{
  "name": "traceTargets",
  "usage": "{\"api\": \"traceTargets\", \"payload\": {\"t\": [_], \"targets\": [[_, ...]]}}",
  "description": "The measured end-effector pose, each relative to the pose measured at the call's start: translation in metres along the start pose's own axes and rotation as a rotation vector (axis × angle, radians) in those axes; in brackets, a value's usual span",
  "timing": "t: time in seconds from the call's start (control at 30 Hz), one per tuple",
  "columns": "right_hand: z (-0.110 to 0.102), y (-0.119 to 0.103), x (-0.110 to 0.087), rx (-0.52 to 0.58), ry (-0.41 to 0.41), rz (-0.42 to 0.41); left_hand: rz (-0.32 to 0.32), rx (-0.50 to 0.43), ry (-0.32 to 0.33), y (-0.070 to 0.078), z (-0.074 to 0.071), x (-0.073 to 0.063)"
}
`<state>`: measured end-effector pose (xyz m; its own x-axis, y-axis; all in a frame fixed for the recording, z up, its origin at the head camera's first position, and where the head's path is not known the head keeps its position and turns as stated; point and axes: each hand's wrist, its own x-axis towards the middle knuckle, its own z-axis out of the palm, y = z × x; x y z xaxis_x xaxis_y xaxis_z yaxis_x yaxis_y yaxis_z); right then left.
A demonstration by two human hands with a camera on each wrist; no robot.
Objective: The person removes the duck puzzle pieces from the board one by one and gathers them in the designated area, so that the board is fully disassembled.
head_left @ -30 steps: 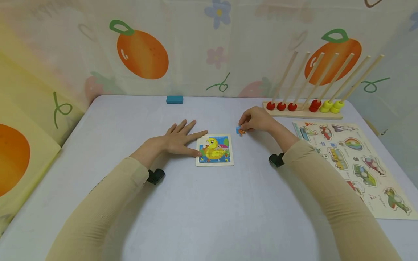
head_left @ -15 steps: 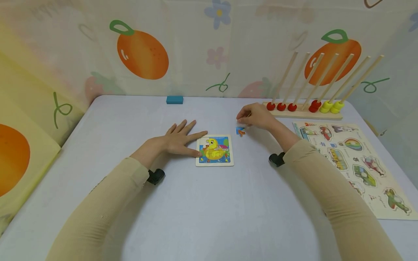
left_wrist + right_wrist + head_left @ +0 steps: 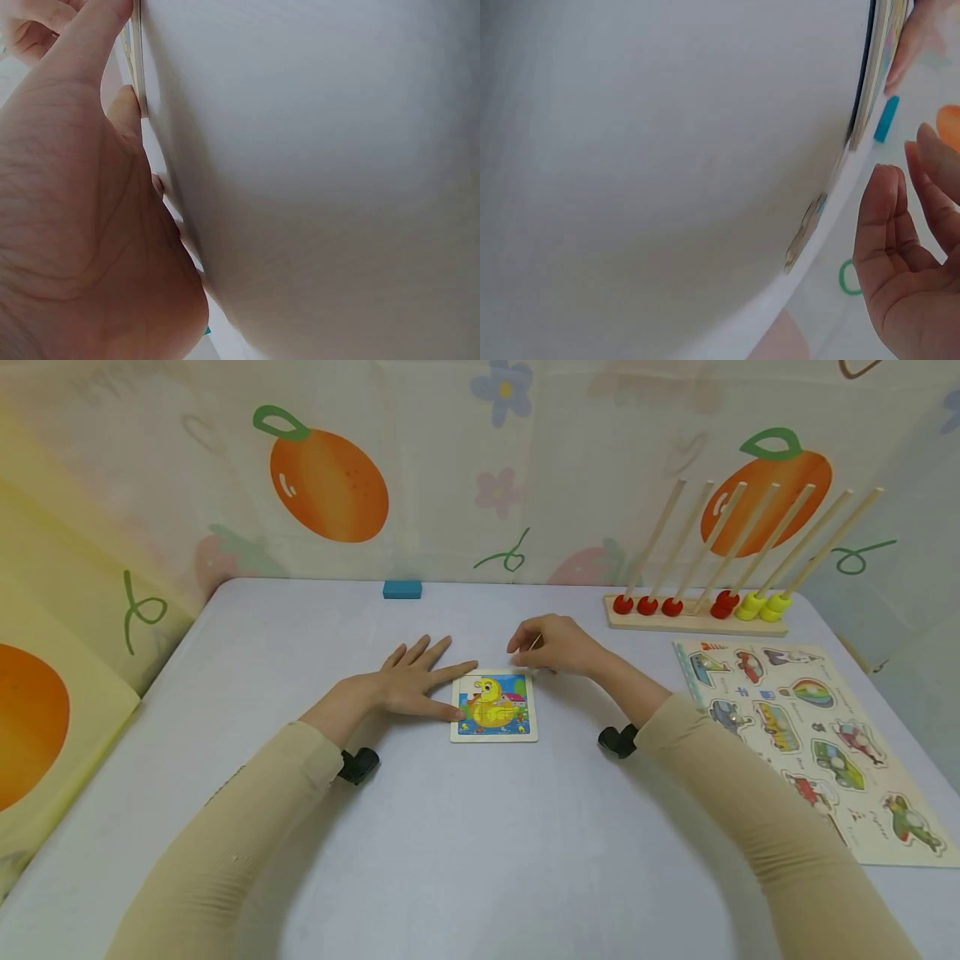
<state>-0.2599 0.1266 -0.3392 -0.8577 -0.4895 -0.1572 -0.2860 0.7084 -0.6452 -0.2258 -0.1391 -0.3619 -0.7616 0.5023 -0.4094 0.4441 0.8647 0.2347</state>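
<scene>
A small square duck jigsaw puzzle [image 3: 493,703] in a pale wooden frame lies mid-table. My left hand [image 3: 405,683] rests flat with fingers spread, thumb and index finger lying on the frame's left side. Over the frame's top right corner hovers my right hand [image 3: 558,645], its thumb and index tips brought close together; I cannot tell whether a piece is between them. In the right wrist view, loose puzzle pieces [image 3: 806,234] lie on the table below the hand; the right hand mostly hides them in the head view.
A wooden bead rack [image 3: 697,623] with upright rods and red and yellow beads stands back right. In front of it lies a large picture puzzle board [image 3: 795,693]. A blue block [image 3: 402,590] sits at the table's back edge, before a printed cloth.
My right hand lifted off the loose pieces, then moved left and a little nearer to the duck puzzle's top right corner. My left hand stayed in place.
</scene>
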Motion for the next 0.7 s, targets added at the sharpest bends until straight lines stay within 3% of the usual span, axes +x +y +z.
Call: {"api": "traceTargets", "payload": {"t": [0.27, 0.7], "targets": [[0.012, -0.015, 0.0, -0.01, -0.087, -0.073, 0.005, 0.0, -0.001, 0.0, -0.001, 0.0], [0.026, -0.029, 0.0, -0.078, -0.181, -0.117, 0.015, 0.005, -0.005, -0.001, -0.001, 0.0]]}}
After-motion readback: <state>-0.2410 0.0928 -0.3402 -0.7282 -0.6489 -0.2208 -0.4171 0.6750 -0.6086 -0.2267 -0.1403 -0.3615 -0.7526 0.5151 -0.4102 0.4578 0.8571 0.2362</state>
